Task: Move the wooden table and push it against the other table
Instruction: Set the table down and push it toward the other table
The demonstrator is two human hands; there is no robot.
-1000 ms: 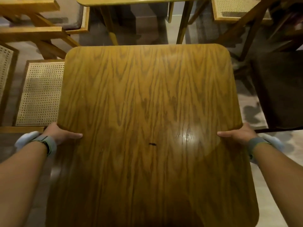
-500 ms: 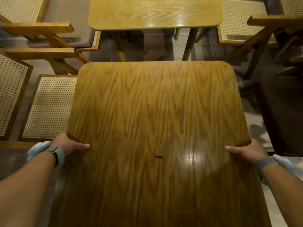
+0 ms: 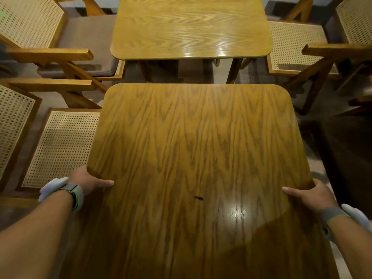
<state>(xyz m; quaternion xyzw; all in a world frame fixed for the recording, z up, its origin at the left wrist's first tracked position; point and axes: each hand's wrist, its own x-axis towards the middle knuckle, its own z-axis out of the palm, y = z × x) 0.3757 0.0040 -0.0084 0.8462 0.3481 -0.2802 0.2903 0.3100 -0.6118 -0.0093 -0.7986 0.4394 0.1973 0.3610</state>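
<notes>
A dark wooden table (image 3: 197,150) with rounded corners fills the middle and bottom of the head view. My left hand (image 3: 90,180) grips its left edge, thumb on top. My right hand (image 3: 308,195) grips its right edge the same way. Straight ahead stands the other table (image 3: 191,27), lighter and shinier, with its legs showing below its near edge. A strip of floor separates the two tops, and the held table's far edge sits a little right of the other table's near edge.
Cane-seat wooden chairs flank both sides: one (image 3: 60,146) beside the held table on the left, another (image 3: 40,35) at the upper left, and one (image 3: 302,45) at the upper right. A dark piece of furniture (image 3: 350,158) stands on the right.
The other table has come further into view and the gap between the two tops has narrowed. Both hands keep the same grip on the table's side edges.
</notes>
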